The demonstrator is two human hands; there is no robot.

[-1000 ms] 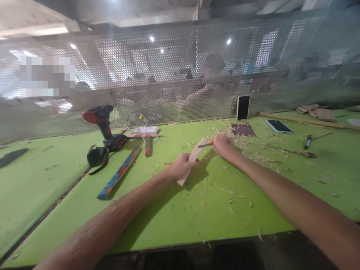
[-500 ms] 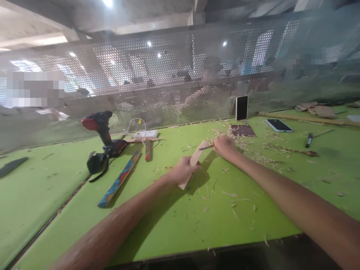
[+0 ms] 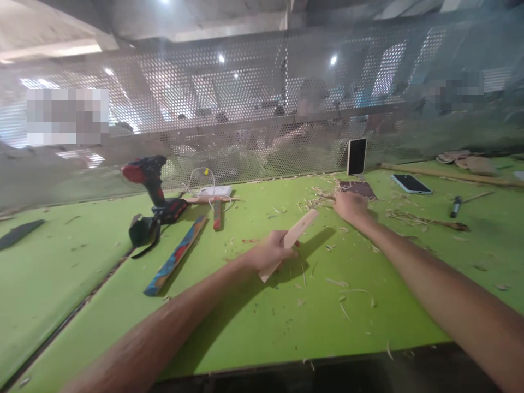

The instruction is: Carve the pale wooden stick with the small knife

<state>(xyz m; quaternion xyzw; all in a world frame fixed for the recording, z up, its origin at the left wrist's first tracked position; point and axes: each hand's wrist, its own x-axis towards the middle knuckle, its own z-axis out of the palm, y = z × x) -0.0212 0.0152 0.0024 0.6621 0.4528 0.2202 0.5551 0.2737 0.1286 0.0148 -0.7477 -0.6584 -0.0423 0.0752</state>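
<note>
While gripped at the centre of the frame, slanted from lower left to upper right: one pale wooden strip (image 3: 302, 228), upper end reaching toward the right hand but apart from it, lower end showing below the grip. Fingers of the left hand (image 3: 277, 251): wrapped around the middle of the strip, above the tabletop (image 3: 245, 333).

Right of centre, right hand (image 3: 351, 207): fingers curled in around a thin tool (image 3: 326, 196), short length showing to the left, blurred against wood shavings (image 3: 311, 204). Just behind, one dark brown square piece (image 3: 359, 189), lying flat.

Left of centre: one long painted strip (image 3: 176, 256), blue, red and orange, laid aslant; one small painted strip (image 3: 216, 214), near a white box (image 3: 213, 191) with white cable (image 3: 191, 177). Farther left: one red-and-black cordless drill (image 3: 151, 183), standing on its base, with a dark object with a strap (image 3: 143, 231) beside it.

Upper right: one upright device (image 3: 357, 156), black-faced; one phone (image 3: 411, 184), face up, light blue edge; one black marker (image 3: 456, 207); one long pole (image 3: 446, 174) along the rear. Left edge of the frame: one flat dark piece (image 3: 20, 233). Across the back: perforated screen (image 3: 245, 109), with blurred figures beyond.
</note>
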